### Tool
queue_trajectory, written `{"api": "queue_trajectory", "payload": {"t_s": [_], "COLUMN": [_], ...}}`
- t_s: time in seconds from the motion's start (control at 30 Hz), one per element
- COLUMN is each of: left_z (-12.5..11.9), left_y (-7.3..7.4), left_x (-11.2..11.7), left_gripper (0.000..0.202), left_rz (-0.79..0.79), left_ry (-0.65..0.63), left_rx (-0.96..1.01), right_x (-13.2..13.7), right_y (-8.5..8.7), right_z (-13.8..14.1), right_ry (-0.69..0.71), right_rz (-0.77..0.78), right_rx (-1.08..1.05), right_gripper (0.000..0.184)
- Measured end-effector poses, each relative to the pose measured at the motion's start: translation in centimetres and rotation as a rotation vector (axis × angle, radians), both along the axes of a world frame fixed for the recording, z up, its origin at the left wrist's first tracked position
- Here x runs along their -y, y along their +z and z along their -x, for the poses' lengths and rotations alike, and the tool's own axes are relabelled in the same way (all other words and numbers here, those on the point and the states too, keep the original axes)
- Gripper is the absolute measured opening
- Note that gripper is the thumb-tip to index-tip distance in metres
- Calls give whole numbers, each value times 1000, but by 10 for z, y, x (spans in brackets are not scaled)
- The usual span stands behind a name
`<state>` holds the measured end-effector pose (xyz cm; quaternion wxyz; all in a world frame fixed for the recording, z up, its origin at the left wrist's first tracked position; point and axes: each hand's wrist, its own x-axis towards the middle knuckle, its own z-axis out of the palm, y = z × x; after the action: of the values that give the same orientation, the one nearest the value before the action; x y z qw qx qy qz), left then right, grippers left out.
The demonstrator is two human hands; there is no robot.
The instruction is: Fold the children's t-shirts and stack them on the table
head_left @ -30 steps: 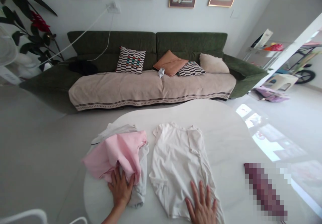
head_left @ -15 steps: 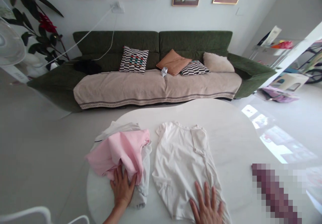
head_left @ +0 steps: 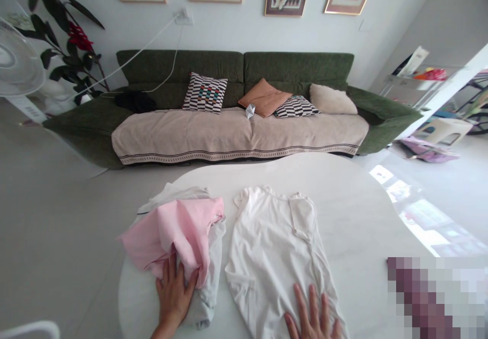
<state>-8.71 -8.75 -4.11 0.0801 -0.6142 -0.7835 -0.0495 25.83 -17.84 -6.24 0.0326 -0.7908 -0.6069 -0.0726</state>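
A white shirt (head_left: 272, 247) lies spread on the white table (head_left: 362, 212), one sleeve folded over near its upper right. My right hand (head_left: 314, 316) rests flat on its lower part, fingers spread. To the left, a pink garment (head_left: 171, 232) sits crumpled on top of light grey clothes (head_left: 211, 283). My left hand (head_left: 173, 293) touches the near edge of this pile, with fingers apart; the fingertips lie against the pink cloth.
Behind the table stands a green sofa (head_left: 183, 69) with a beige cover (head_left: 183, 133) and several cushions. A fan (head_left: 17, 59) and a plant (head_left: 70, 29) are at the left. A blurred-out patch (head_left: 427, 298) hides the lower right corner.
The whole view has shifted slightly, so the table and clothes appear a little lower. Both hands stay in the same places on the clothes.
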Motion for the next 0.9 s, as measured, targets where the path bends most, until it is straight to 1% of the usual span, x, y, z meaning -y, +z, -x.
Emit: {"api": "queue_trajectory", "payload": {"t_s": [0.13, 0.4, 0.47, 0.57, 0.67, 0.73, 0.9], "left_z": [0, -4, -5, -6, -8, -10, -13], "left_y": [-2, -2, -1, 5, 12, 16, 22], "left_x": [0, 1, 3, 5, 8, 9, 11], "left_gripper": [52, 58, 58, 59, 60, 61, 59], "left_rz": [-1, -136, -164, -178, -180, -178, -177], "left_ry": [13, -10, -10, -26, -35, -22, -2], "left_rx": [1, 65, 100, 170, 222, 240, 243], "right_x": [1, 5, 7, 13, 21, 26, 33], "right_y": [0, 8, 14, 29, 47, 56, 65], "right_z": [-1, 2, 5, 10, 16, 21, 30], "right_ry": [1, 35, 56, 47, 4, -3, 20], "right_rz": [23, -28, -8, 47, 62, 55, 35], "right_rx": [-14, -4, 12, 16, 22, 36, 51], "right_gripper": [65, 64, 61, 56, 44, 37, 34]}}
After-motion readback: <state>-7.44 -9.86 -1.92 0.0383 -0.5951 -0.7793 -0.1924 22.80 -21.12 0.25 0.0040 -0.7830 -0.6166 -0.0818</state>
